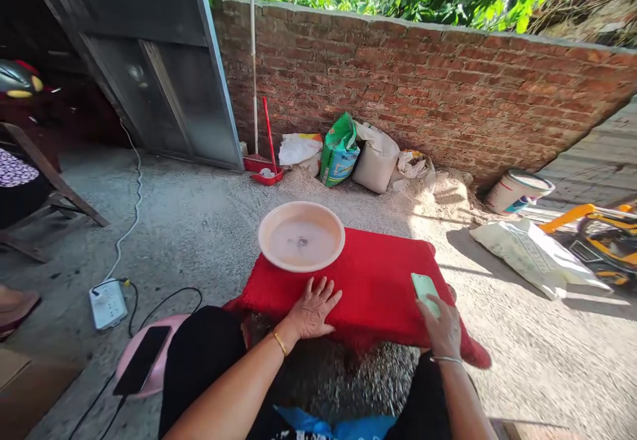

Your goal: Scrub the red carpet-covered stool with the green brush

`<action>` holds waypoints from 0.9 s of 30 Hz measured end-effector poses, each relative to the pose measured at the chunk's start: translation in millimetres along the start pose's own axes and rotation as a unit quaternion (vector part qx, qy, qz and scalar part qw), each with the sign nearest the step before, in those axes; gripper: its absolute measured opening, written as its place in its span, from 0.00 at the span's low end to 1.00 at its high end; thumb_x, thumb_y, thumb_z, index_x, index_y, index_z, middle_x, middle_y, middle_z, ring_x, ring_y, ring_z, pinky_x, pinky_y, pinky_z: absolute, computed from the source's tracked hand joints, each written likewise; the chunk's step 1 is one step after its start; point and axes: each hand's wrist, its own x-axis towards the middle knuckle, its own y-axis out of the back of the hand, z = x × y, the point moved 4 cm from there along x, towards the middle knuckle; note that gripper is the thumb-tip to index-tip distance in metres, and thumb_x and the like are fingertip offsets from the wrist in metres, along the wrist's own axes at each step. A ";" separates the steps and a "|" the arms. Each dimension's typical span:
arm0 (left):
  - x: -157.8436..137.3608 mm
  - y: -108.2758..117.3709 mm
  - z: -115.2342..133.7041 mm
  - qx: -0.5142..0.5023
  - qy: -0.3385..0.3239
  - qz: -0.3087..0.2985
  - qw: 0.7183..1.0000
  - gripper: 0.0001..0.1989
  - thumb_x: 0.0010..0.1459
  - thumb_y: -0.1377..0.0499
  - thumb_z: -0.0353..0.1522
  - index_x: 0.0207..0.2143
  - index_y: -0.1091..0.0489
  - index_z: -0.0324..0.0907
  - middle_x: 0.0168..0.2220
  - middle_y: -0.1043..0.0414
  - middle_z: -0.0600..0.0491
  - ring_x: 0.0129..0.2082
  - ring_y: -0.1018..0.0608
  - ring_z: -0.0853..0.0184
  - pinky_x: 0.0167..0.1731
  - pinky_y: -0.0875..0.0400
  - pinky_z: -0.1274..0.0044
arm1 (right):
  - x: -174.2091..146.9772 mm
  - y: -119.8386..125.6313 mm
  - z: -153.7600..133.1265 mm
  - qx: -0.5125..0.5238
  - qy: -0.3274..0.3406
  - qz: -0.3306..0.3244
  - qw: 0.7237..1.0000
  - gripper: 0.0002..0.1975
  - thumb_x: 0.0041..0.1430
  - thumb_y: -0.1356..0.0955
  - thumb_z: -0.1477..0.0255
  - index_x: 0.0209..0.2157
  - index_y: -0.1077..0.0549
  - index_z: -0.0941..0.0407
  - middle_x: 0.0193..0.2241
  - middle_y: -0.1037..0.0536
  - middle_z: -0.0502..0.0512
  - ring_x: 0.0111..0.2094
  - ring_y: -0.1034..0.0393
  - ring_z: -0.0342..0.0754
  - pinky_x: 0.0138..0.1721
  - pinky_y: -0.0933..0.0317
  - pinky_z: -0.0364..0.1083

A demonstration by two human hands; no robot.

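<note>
My left hand (314, 310) lies flat with fingers spread on the near edge of a red cloth (378, 271). The cloth is draped over a low bench or table in front of my knees, and its ends hang down. My right hand (444, 330) is closed around the near end of a pale green, flat block with rounded corners (424, 286). This block rests on the right part of the cloth; its underside is hidden, so I cannot tell its kind. A peach plastic basin (266, 249) with cloudy water stands on the cloth's far left corner, beyond my left hand.
A black phone (144, 359) on a cable lies on a pink stool (162, 380) at left, near a white power strip (108, 305). Sacks (375, 161), a red dustpan (269, 176) and a bucket (519, 191) line the brick wall (358, 68). A white sack (540, 254) lies at right.
</note>
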 end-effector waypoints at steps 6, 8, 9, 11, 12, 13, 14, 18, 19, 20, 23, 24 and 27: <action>-2.2 7.4 3.0 -0.003 -0.010 -0.004 1.000 0.45 0.51 0.42 0.53 0.65 0.54 0.44 0.67 0.56 0.40 0.66 0.55 0.48 0.60 0.64 0.50 | -9.7 -29.7 -48.0 -0.103 0.040 0.003 0.994 0.22 0.57 0.38 0.56 0.47 0.27 0.54 0.39 0.31 0.60 0.41 0.36 0.54 0.37 0.42 0.49; -2.8 11.3 4.3 -0.010 -0.017 -0.002 1.000 0.45 0.51 0.42 0.52 0.66 0.54 0.44 0.67 0.56 0.40 0.66 0.55 0.47 0.60 0.63 0.50 | -11.9 -30.3 -47.8 -0.121 0.052 0.010 0.991 0.22 0.58 0.38 0.56 0.47 0.28 0.54 0.39 0.31 0.60 0.41 0.36 0.54 0.36 0.43 0.49; -3.0 12.9 4.7 -0.013 -0.019 -0.002 1.000 0.45 0.51 0.42 0.51 0.65 0.54 0.44 0.66 0.55 0.39 0.66 0.55 0.47 0.60 0.63 0.50 | -12.5 -29.9 -46.9 -0.125 0.056 0.011 0.991 0.21 0.58 0.38 0.56 0.47 0.28 0.54 0.39 0.31 0.60 0.41 0.36 0.54 0.36 0.43 0.48; -3.0 15.1 5.0 -0.016 -0.016 -0.002 1.000 0.45 0.51 0.41 0.51 0.65 0.54 0.44 0.66 0.55 0.39 0.66 0.55 0.47 0.60 0.63 0.50 | -12.9 -29.0 -45.5 -0.133 0.058 0.014 0.989 0.21 0.58 0.38 0.56 0.47 0.28 0.54 0.38 0.31 0.60 0.41 0.36 0.54 0.36 0.44 0.48; -3.0 15.6 5.2 -0.018 -0.015 -0.003 1.000 0.45 0.51 0.41 0.51 0.65 0.54 0.43 0.66 0.55 0.39 0.66 0.55 0.47 0.60 0.63 0.50 | -12.9 -28.8 -45.2 -0.138 0.058 0.015 0.989 0.21 0.59 0.38 0.55 0.47 0.28 0.53 0.38 0.31 0.60 0.41 0.36 0.54 0.36 0.44 0.48; -3.1 15.8 5.6 -0.019 -0.016 -0.005 1.000 0.45 0.51 0.41 0.51 0.65 0.54 0.43 0.66 0.55 0.39 0.66 0.55 0.47 0.60 0.63 0.50 | -12.8 -28.8 -45.1 -0.141 0.057 0.017 0.988 0.22 0.59 0.38 0.55 0.47 0.28 0.53 0.39 0.31 0.60 0.41 0.36 0.54 0.35 0.44 0.48; -3.1 16.0 6.0 -0.021 -0.016 -0.006 1.000 0.45 0.51 0.41 0.51 0.65 0.54 0.43 0.66 0.56 0.39 0.66 0.55 0.47 0.60 0.63 0.50 | -12.7 -29.1 -45.3 -0.144 0.058 0.019 0.988 0.22 0.59 0.38 0.55 0.47 0.28 0.53 0.39 0.30 0.60 0.40 0.36 0.54 0.35 0.44 0.48; -3.9 16.8 6.6 -0.027 -0.015 -0.007 1.000 0.45 0.51 0.42 0.51 0.65 0.55 0.43 0.67 0.56 0.39 0.66 0.55 0.47 0.60 0.64 0.50 | -12.7 -31.9 -45.2 -0.153 0.071 0.029 0.985 0.22 0.58 0.38 0.55 0.47 0.28 0.53 0.39 0.30 0.60 0.40 0.35 0.54 0.33 0.44 0.47; -4.1 17.1 6.5 -0.028 -0.014 -0.007 0.999 0.45 0.52 0.42 0.51 0.66 0.55 0.43 0.67 0.56 0.39 0.66 0.55 0.47 0.60 0.64 0.51 | -12.6 -32.8 -44.6 -0.157 0.074 0.029 0.984 0.22 0.58 0.38 0.55 0.47 0.28 0.53 0.38 0.30 0.60 0.40 0.35 0.54 0.33 0.44 0.47; -4.4 17.2 6.4 -0.028 -0.014 -0.007 0.999 0.45 0.52 0.42 0.51 0.66 0.55 0.43 0.67 0.57 0.39 0.66 0.55 0.47 0.60 0.64 0.51 | -12.5 -33.7 -43.9 -0.161 0.074 0.028 0.984 0.22 0.58 0.38 0.55 0.47 0.28 0.53 0.38 0.30 0.60 0.39 0.35 0.54 0.32 0.44 0.47; -4.8 17.1 5.8 -0.029 -0.015 -0.010 0.999 0.45 0.52 0.43 0.52 0.66 0.56 0.44 0.67 0.58 0.40 0.66 0.56 0.47 0.60 0.64 0.51 | -11.9 -35.4 -43.0 -0.172 0.075 0.026 0.982 0.22 0.59 0.38 0.55 0.47 0.28 0.54 0.38 0.30 0.61 0.39 0.34 0.55 0.32 0.44 0.47; -4.6 16.6 5.4 -0.030 -0.015 -0.010 0.999 0.45 0.52 0.43 0.52 0.66 0.56 0.44 0.67 0.58 0.40 0.66 0.56 0.47 0.60 0.64 0.51 | -11.8 -35.5 -43.4 -0.175 0.075 0.026 0.981 0.22 0.59 0.38 0.55 0.47 0.28 0.54 0.38 0.30 0.61 0.39 0.34 0.55 0.32 0.44 0.47; -2.8 12.5 4.0 -0.028 -0.012 -0.013 0.999 0.46 0.52 0.43 0.53 0.66 0.56 0.44 0.67 0.57 0.40 0.66 0.56 0.48 0.60 0.64 0.51 | -11.6 -35.0 -46.6 -0.176 0.072 0.019 0.982 0.21 0.59 0.38 0.55 0.47 0.28 0.53 0.38 0.30 0.61 0.39 0.34 0.55 0.33 0.43 0.48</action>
